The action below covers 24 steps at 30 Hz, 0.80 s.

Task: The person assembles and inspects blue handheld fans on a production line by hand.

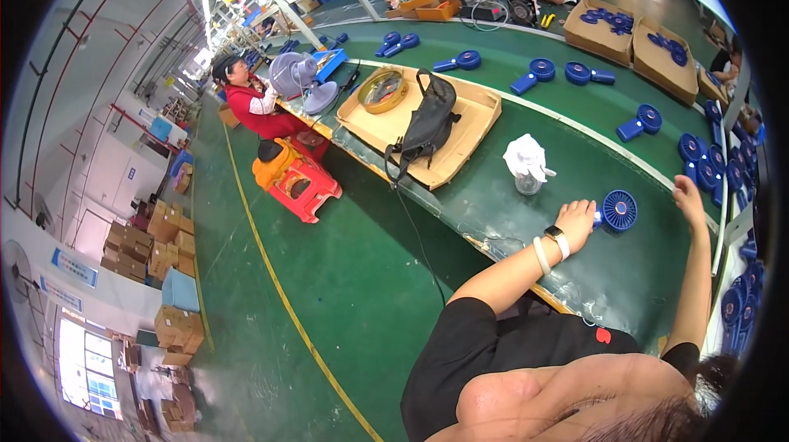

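- Left hand [578,226]: fingers curled onto the handle of a blue hand fan [620,210]; fan head rests on the green bench [575,164].
- Right hand [689,199]: raised near the white rail [629,152], fingers loosely bent and apart, nothing visible in it.
- Step, my read: one fan being handled at the bench. Next move probably calls for a steady handle grip, clear of the cloth-topped jar [527,184].
- Hidden: left fingertips, most of the handle. Can't tell if right hand touches the clustered fans [704,172]; fans at far right [731,306] partly cut off.

Bright window [85,366], strong edge distortion
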Each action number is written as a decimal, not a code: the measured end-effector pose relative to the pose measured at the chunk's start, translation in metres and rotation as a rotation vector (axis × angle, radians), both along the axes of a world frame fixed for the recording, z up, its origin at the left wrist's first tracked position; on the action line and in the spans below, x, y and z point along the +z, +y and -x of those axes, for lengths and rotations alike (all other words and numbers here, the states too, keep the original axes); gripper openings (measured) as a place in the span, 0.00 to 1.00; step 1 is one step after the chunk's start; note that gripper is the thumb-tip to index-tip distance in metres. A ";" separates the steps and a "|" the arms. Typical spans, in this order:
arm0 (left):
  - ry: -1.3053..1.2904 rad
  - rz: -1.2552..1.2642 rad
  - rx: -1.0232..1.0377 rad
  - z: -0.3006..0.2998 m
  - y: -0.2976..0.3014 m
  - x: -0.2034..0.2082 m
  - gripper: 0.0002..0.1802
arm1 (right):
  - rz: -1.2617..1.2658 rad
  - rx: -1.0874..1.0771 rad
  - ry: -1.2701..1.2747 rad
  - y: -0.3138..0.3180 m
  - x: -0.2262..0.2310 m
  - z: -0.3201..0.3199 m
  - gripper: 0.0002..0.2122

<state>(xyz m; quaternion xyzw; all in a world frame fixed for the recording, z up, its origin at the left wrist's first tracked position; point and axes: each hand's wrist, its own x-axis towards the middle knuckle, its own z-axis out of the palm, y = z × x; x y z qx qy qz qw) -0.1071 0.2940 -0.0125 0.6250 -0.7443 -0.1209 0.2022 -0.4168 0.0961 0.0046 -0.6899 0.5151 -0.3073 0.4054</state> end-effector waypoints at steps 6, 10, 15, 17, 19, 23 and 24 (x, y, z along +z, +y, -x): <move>-0.044 0.002 0.060 0.014 -0.018 0.014 0.30 | 0.326 -0.022 0.236 0.052 -0.060 0.007 0.16; 0.798 -0.105 -0.063 0.003 -0.057 -0.021 0.22 | 0.529 0.053 0.759 0.115 -0.026 -0.040 0.20; 1.765 -0.784 -0.228 0.035 -0.086 0.015 0.22 | 0.334 0.107 0.825 0.162 -0.008 -0.030 0.25; 1.762 -0.802 -0.288 0.046 -0.101 0.013 0.22 | 0.316 0.132 0.820 0.182 -0.002 -0.032 0.26; 1.731 -0.750 -0.370 0.054 -0.113 0.008 0.24 | 0.282 0.226 0.780 0.207 0.001 -0.039 0.30; 1.694 -0.841 -0.361 0.064 -0.128 0.021 0.31 | 0.260 0.430 0.742 0.218 0.000 -0.040 0.30; 1.731 -0.849 -0.357 0.066 -0.134 0.013 0.35 | 0.300 0.493 0.725 0.212 0.003 -0.038 0.29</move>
